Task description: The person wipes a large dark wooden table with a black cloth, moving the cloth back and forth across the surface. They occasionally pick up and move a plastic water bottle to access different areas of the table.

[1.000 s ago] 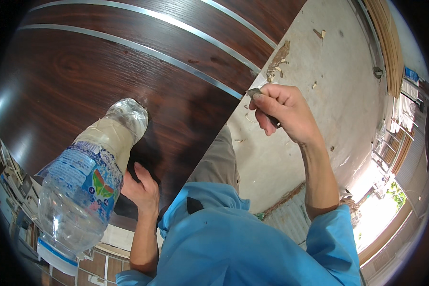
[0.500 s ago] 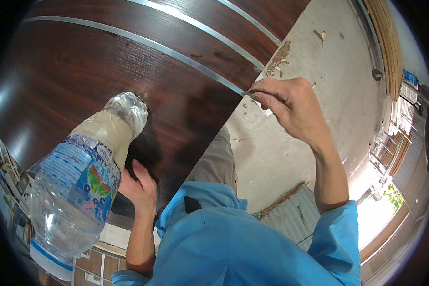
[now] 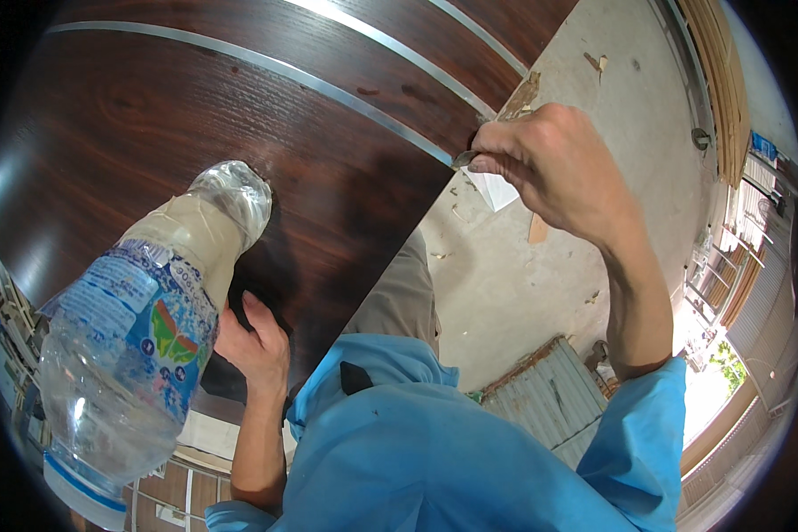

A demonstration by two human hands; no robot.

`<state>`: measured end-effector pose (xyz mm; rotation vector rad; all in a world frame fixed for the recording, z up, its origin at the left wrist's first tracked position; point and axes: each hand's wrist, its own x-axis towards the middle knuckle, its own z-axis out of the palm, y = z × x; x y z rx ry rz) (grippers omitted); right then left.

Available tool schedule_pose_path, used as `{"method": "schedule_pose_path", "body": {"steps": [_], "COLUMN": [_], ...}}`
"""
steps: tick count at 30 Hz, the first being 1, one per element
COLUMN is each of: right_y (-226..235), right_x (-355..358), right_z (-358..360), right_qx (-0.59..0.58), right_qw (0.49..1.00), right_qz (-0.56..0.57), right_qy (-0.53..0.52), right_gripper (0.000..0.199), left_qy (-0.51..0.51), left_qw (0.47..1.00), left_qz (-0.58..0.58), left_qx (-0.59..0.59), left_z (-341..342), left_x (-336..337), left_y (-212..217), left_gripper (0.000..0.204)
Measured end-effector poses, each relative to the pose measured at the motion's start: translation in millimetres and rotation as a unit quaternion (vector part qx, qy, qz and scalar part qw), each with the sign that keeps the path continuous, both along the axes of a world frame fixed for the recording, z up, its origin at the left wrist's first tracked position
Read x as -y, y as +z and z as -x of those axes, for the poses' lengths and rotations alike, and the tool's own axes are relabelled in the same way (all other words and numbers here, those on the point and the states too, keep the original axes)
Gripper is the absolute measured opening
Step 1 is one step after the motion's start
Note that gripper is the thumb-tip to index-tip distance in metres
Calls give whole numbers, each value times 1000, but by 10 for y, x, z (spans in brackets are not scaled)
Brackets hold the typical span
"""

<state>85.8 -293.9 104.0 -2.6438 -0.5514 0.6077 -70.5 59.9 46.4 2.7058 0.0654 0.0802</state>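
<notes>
A dark wood-grain panel (image 3: 346,204) with silvery inlaid strips (image 3: 328,80) fills the left and upper area. At the panel's right edge, by the end of the nearest strip, my right hand (image 3: 559,177) pinches a small dull grey-brown piece (image 3: 463,160) between thumb and fingers; its kind I cannot make out. A large clear plastic bottle (image 3: 164,324) with a blue label and white cap stands over the panel on the left, beige wrapping around its far part. Beside it, my left hand (image 3: 259,350) has its thumb stretched away from the forefinger; the other fingers are hidden behind the bottle.
A white sheet (image 3: 495,190) shows below my right hand. Brown scraps (image 3: 523,93) lie on the pale floor (image 3: 629,115) along the panel's edge. A corrugated grey metal piece (image 3: 545,395) is near my right elbow. Long boards (image 3: 716,71) lean at the far right.
My right hand has shifted slightly, its wrist and forearm moving right, while the fingertips stay near the strip's end. The white sheet shows more. The bottle appears slightly lower and farther left.
</notes>
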Motion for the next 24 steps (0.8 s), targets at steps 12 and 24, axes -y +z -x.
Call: {"method": "schedule_pose_path", "body": {"steps": [12,24], "right_y": [-6,-99], "right_x": [6,169], "right_z": [-146,401], "right_qx": [40,-103], "right_qw": [995,885], "right_qz": [19,-293], "right_qy": [89,-348], "right_gripper": [9,14], "left_qy": [-14,-208], "left_qw": [1000,977], "left_qz": [0,-31], "left_qx": [20,47], "left_z": [26,71], "left_x": [-43,46], "left_y": [-60,60], "left_gripper": [40,43]}}
